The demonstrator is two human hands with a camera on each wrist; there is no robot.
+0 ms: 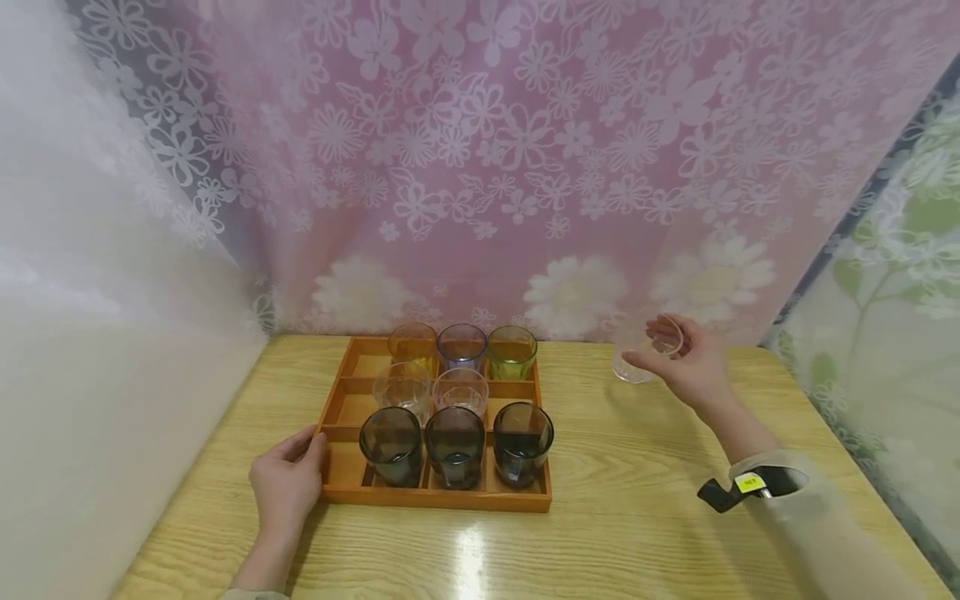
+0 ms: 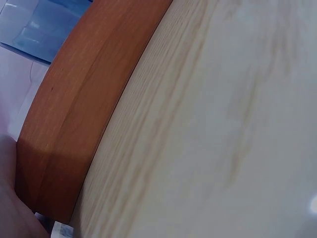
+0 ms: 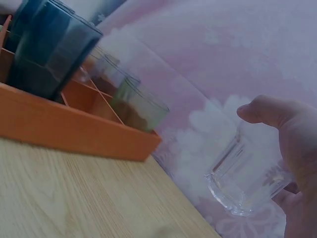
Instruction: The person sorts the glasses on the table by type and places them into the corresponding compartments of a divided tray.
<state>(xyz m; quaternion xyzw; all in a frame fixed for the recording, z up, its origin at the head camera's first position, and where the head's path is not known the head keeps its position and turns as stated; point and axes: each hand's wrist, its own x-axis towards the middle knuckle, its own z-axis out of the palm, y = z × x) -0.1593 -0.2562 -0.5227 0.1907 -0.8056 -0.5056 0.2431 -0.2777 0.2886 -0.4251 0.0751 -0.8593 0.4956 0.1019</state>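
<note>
My right hand [image 1: 693,367] holds a clear glass [image 1: 633,367] over the back right of the table, thumb on one side and fingers on the other. In the right wrist view the base of this glass [image 3: 237,193] points down and left. My left hand [image 1: 288,479] grips the left wall of a compartmented wooden tray [image 1: 435,498] near its front corner. Three dark grey glasses [image 1: 454,450] stand in the tray's front row. Behind them are two clear glasses [image 1: 461,392], then a yellow glass [image 1: 412,346], a blue glass [image 1: 461,346] and a green glass [image 1: 512,354].
The tray stands on a light wood-grain table [image 1: 600,517]. A pink flowered curtain [image 1: 480,208] hangs along the table's back edge. White sheeting [image 1: 135,292] borders the left side, and a leaf-patterned curtain [image 1: 877,333] the right.
</note>
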